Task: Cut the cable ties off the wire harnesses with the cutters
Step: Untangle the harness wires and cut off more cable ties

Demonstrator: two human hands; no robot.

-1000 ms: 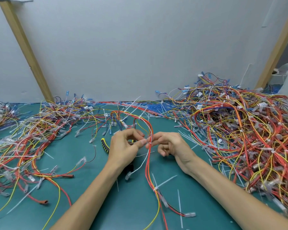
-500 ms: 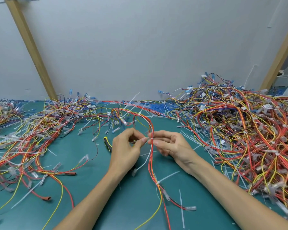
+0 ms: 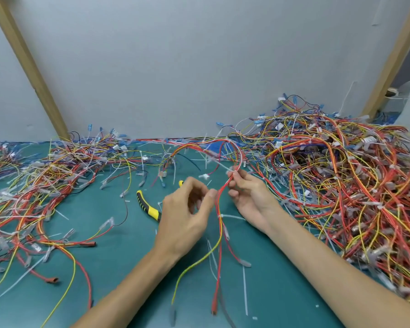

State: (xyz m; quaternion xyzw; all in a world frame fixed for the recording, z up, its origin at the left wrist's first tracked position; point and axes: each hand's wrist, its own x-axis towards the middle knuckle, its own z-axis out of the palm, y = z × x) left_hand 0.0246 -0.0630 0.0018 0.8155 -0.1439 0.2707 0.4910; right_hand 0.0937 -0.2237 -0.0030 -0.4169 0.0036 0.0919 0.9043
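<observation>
Nowhere legible writing, cutters point(image 3: 149, 208) included

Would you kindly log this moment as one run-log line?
right hand: pinching red harness at a cable tie | left hand: open beside harness | cutters: lying on mat, unheld

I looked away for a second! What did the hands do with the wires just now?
The right hand slid up the red and yellow harness and now pinches it higher, by a white cable tie. The left hand let go and hangs open, blurred, beside the wires. The yellow-handled cutters stayed lying on the green mat, and the wire piles did not move.
</observation>
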